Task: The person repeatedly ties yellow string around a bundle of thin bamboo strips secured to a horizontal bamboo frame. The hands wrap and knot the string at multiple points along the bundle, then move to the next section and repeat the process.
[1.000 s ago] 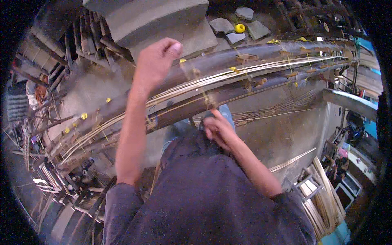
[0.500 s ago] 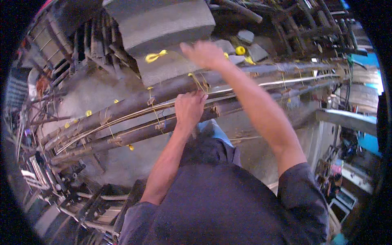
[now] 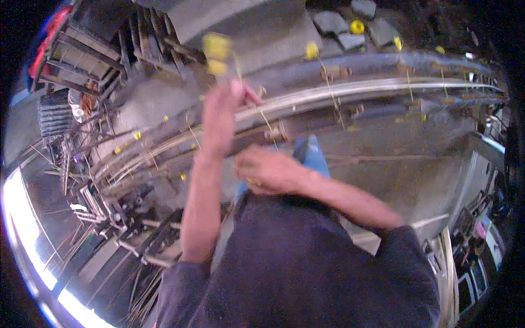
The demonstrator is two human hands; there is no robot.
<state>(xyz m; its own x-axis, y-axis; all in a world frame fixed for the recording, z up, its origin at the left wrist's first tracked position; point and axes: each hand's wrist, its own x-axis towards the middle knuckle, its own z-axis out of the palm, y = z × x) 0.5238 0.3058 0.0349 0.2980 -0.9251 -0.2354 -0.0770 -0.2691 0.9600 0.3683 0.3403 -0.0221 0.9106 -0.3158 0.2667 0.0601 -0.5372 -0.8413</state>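
Observation:
My left hand (image 3: 221, 109), smeared by motion, is over the far pole (image 3: 284, 85) with its fingers bent. A yellow cord (image 3: 238, 66) runs from these fingers up to a blurred yellow bundle (image 3: 217, 52) just beyond them. Closer to my body, my right hand (image 3: 268, 170) is closed beside the near pole (image 3: 322, 127); whatever it holds is hidden, though a speck of yellow shows at its fingers. Long pale strips (image 3: 306, 95) lie between the poles, crossed at intervals by yellow cord ties (image 3: 331, 87).
Grey stones (image 3: 331, 23) and a yellow roll (image 3: 356, 27) lie beyond the poles, next to a large concrete block (image 3: 262, 27). Wooden frames (image 3: 93, 49) stand at far left. Stacked timber and rods (image 3: 136, 240) fill the lower left.
My right hand has come down from beyond the far pole to near my body. My left hand has moved up and left to the cord. The view has shifted.

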